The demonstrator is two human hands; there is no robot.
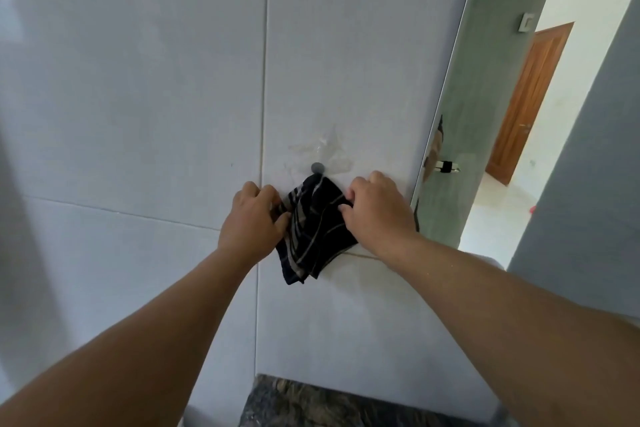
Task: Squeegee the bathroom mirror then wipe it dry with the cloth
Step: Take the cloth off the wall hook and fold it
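Note:
A dark cloth [313,229] with pale stripes hangs against the tiled wall from a small grey round hook [317,168]. My left hand [254,218] grips the cloth's left edge, fingers curled around it. My right hand [375,211] pinches the cloth's right edge. The mirror [460,135] stands at the right, its thin edge running up the wall; it reflects a grey wall and part of a person. No squeegee is in view.
Pale grey wall tiles [138,97] fill the left and centre. A dark speckled stone counter [311,402] lies below. At the right, an open doorway shows a bright room with a wooden door [530,104] and a wall switch [526,21].

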